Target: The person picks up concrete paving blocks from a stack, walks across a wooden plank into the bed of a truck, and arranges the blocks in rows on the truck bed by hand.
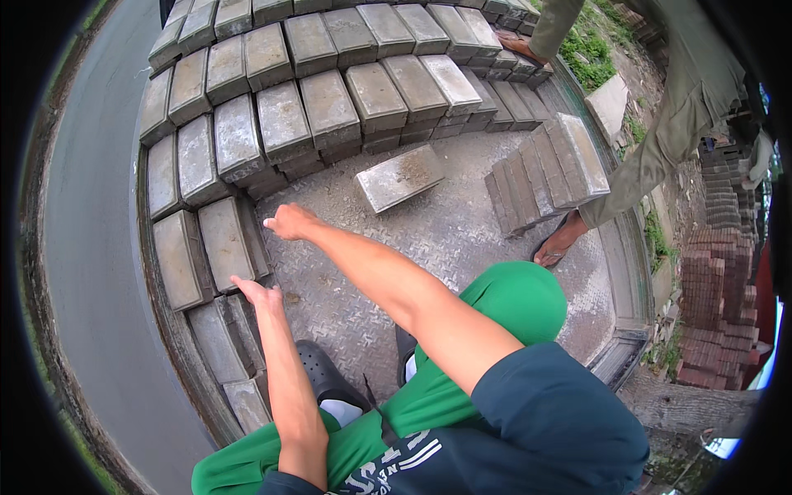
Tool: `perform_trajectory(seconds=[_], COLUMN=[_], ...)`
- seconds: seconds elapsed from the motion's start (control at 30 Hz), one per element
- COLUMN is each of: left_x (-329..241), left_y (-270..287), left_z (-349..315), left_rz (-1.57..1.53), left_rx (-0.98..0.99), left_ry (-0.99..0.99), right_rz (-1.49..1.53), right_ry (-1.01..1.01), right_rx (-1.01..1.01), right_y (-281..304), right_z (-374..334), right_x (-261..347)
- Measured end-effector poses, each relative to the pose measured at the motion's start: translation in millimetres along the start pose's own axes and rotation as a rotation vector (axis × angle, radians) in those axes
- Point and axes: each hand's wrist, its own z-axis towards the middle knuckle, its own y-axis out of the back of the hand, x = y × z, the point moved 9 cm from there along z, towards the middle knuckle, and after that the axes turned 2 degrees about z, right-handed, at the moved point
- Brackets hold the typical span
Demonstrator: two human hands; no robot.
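My left hand [259,292] is at the near end of a grey concrete paving block [224,235] in the left stack. Its fingers are stretched toward the block; I cannot tell whether they touch. Over the metal floor, just right of that block's far part, is my right hand [290,222]. Its thumb sticks out to the left, apart from the partly curled fingers, and nothing shows in it. Another paving block [399,178] lies alone on the floor, its top dusted with dirt, beyond my right hand.
Several stacked rows of blocks [330,103] curve along the far side. A leaning row of blocks [540,177] stands at the right, beside a co-worker's foot [562,240]. I squat on the patterned metal floor [487,235]. Left of the bed's edge runs a grey road [95,247].
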Motion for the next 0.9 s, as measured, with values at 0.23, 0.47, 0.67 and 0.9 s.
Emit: perform_trajectory(seconds=[0.23, 0.47, 0.67, 0.9], left_x=[110.2, 137.9, 183.4, 282.7], left_y=[-150.0, -280.9, -297.1, -255.6], left_z=[-122.8, -257.5, -322.8, -385.6], left_rz=[0.104, 0.623, 0.992, 1.326], left_rx=[0.276, 0.583, 0.859, 1.453], left_ry=[0.051, -0.131, -0.714, -0.013], right_rz=[-0.249, -0.318, -0.444, -0.065], right_ry=[-0.096, -0.304, -0.504, -0.623], right_rx=[-0.215, -0.38, -0.093, -0.513], right_y=[178.5, 284.5, 266.7, 295.7], right_z=[-53.5, -216.8, -391.7, -491.6], right_x=[-66.0, -154.8, -253.2, -288.6])
